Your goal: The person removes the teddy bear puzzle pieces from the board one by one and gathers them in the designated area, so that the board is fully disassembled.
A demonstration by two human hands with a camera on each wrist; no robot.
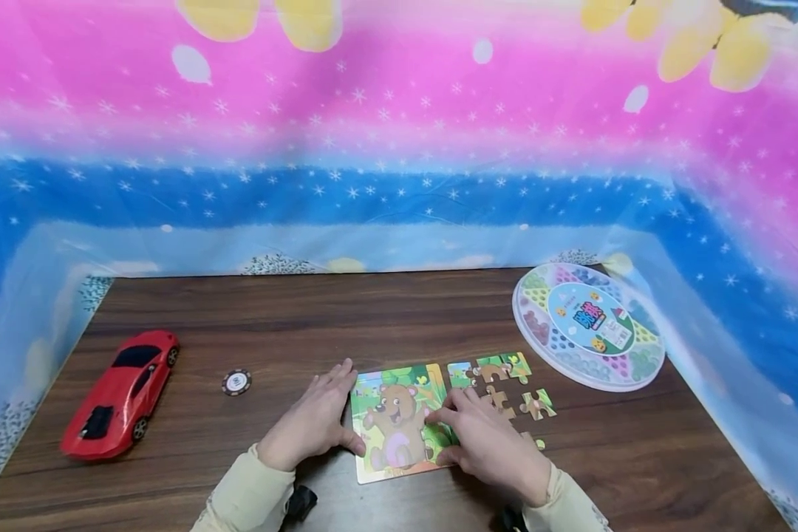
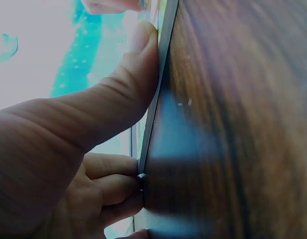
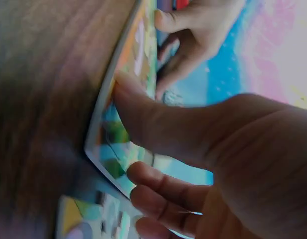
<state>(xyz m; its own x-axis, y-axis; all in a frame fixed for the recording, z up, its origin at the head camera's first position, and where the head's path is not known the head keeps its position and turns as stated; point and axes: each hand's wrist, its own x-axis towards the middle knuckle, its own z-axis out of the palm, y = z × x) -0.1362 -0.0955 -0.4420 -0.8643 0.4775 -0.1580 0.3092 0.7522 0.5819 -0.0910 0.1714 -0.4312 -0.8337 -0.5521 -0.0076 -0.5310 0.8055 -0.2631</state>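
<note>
A bear jigsaw puzzle point(image 1: 399, 421) lies on the table in front of me, its picture side up. My left hand point(image 1: 315, 421) rests along its left edge, with the thumb point(image 2: 136, 74) on the near left corner and the other fingers at the side. On the right part of the puzzle my right hand point(image 1: 485, 443) presses down; its thumb point(image 3: 138, 109) lies at the near edge, its fingers point(image 3: 163, 184) by the right edge. In the right wrist view a seam runs through the corner under that hand. Loose jigsaw pieces point(image 1: 537, 404) lie beyond it, some partly covered.
A red toy car point(image 1: 123, 395) stands at the left, with a poker chip point(image 1: 236, 382) between it and my left hand. At the back right lies a round Chinese checkers set point(image 1: 588, 325). A patterned cloth point(image 1: 386, 185) hangs behind the wooden table point(image 1: 346, 310).
</note>
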